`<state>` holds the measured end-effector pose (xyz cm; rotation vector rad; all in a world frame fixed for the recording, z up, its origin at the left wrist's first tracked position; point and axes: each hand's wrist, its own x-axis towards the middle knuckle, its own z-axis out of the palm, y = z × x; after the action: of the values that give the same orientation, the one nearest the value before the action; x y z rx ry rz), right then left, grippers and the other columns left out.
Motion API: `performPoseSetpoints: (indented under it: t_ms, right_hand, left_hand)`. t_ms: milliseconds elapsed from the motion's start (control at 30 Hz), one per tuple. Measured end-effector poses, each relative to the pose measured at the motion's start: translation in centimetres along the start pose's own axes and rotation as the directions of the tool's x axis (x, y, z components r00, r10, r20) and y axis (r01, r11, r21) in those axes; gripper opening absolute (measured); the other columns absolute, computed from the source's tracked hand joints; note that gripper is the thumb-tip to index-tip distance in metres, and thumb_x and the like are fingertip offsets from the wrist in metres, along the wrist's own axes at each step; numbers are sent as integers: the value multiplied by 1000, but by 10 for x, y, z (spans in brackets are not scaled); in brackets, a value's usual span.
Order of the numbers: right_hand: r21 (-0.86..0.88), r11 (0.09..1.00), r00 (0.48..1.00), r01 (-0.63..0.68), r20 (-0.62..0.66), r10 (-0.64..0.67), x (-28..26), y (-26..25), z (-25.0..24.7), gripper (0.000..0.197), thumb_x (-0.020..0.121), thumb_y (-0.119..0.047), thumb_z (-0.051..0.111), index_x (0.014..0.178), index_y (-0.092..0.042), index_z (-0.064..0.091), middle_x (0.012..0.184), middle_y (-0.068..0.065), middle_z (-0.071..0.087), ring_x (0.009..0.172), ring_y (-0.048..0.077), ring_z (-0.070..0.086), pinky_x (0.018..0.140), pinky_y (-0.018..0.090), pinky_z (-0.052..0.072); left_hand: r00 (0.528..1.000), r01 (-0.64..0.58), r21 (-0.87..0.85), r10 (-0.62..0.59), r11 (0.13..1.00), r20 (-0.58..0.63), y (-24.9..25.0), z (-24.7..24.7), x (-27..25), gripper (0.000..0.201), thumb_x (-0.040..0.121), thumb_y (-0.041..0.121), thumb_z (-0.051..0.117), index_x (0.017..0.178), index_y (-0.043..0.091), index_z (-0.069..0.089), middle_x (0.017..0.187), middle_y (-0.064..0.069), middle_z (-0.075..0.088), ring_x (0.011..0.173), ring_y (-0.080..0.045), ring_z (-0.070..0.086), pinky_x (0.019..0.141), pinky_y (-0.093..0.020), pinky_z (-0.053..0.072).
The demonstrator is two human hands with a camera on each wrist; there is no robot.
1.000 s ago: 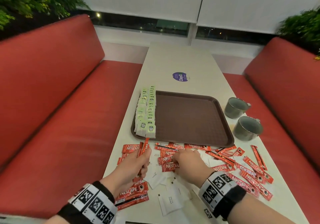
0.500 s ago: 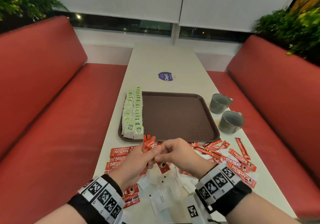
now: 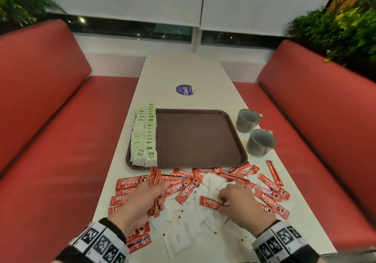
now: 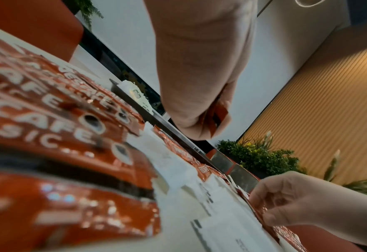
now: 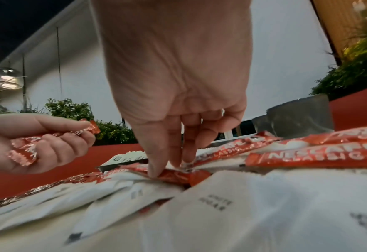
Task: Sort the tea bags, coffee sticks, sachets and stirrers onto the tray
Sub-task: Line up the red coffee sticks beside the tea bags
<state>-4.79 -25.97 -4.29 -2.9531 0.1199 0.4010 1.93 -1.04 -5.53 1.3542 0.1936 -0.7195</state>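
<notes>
A brown tray [image 3: 199, 140] lies mid-table with two rows of green tea bags [image 3: 145, 134] along its left side. Red coffee sticks [image 3: 268, 194] and white sugar sachets [image 3: 179, 240] lie scattered on the table in front of it. My left hand [image 3: 146, 198] grips a small bundle of coffee sticks [image 3: 155, 183], also seen in the right wrist view as the bundle [image 5: 30, 148]. My right hand [image 3: 234, 201] pinches the end of one coffee stick [image 3: 211, 202] lying on the sachets; its fingertips [image 5: 156, 170] press down on that stick [image 5: 178, 175].
Two grey metal mugs [image 3: 247, 120] [image 3: 261, 142] stand right of the tray. A round purple sticker [image 3: 184, 90] marks the white table [image 3: 183, 69] beyond it. Red bench seats [image 3: 50, 140] flank both sides. More sticks [image 3: 138, 240] lie by my left wrist.
The hands, joined above the pile half a second ago, have parted. The right hand went down and right onto another stick; the left still holds its bundle.
</notes>
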Motion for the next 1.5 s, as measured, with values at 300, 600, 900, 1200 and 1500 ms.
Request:
performPoseSetpoints:
  t_ms: [300, 600, 900, 1200, 1500]
  right_hand:
    - [-164, 960, 974, 226, 45, -222, 3, 2, 1, 14, 89, -26, 46, 95, -22, 58, 96, -2, 57, 97, 21, 48, 94, 39, 30]
    - [-178, 913, 927, 367, -13, -375, 12, 8, 1, 25, 90, -18, 39, 94, -13, 63, 96, 5, 64, 93, 24, 51, 86, 35, 29]
    - [-177, 904, 920, 390, 34, -390, 13, 6, -4, 25, 90, -32, 47, 103, -16, 60, 105, 3, 60, 105, 24, 48, 96, 41, 28]
    - [-132, 934, 931, 331, -119, -346, 13, 0, -16, 13, 84, -21, 53, 87, -15, 64, 85, 2, 61, 90, 23, 54, 87, 38, 35]
    - [240, 851, 847, 466, -401, -351, 7, -16, -32, 10, 80, -24, 58, 90, -24, 56, 88, -9, 52, 81, 13, 54, 70, 25, 41]
  left_hand:
    - [1000, -10, 208, 13, 978, -10, 2, 46, -7, 27, 85, 22, 70, 101, 9, 54, 57, -1, 49, 52, -14, 45, 49, -26, 37]
    - [991, -8, 227, 37, 974, -125, -1, 61, -13, 24, 84, 20, 70, 97, 8, 54, 56, -1, 49, 49, -13, 43, 42, -21, 36]
    - [984, -9, 276, 56, 961, -166, -18, 86, -1, 17, 84, 15, 70, 92, 7, 57, 59, -3, 52, 45, -13, 43, 40, -20, 36]
    - [980, -46, 256, 93, 966, -175, -17, 97, -1, 20, 83, 22, 72, 90, 11, 56, 55, -1, 49, 46, -12, 42, 44, -21, 36]
    - [948, -223, 187, 257, 957, -186, 14, 107, 0, 17, 85, 13, 64, 72, 12, 54, 52, -6, 48, 46, -17, 43, 45, -27, 31]
